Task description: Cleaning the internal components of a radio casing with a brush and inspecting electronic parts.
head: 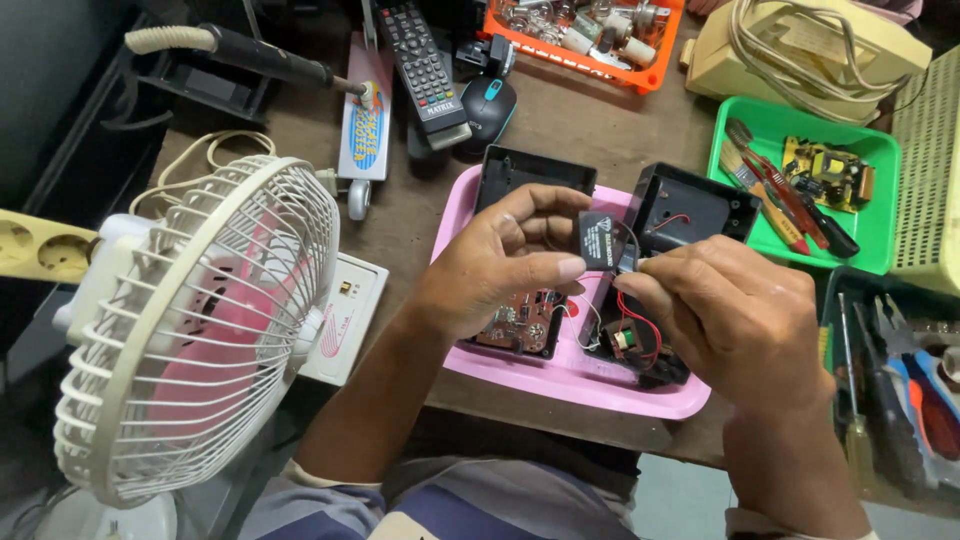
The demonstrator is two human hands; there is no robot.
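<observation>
Two hands: left hand + right hand, both pinching small black component w/ red/black wires, above pink tray.
Tray: circuit board out, lying bare.
Progress: black case halves apart, empty; nothing refitted, looks mid-job.
Behind: green tray, remote.
Left: fan.

Glossy pink plastic tray, matt black plastic cases, worn wooden tabletop, perhaps varnished.
</observation>
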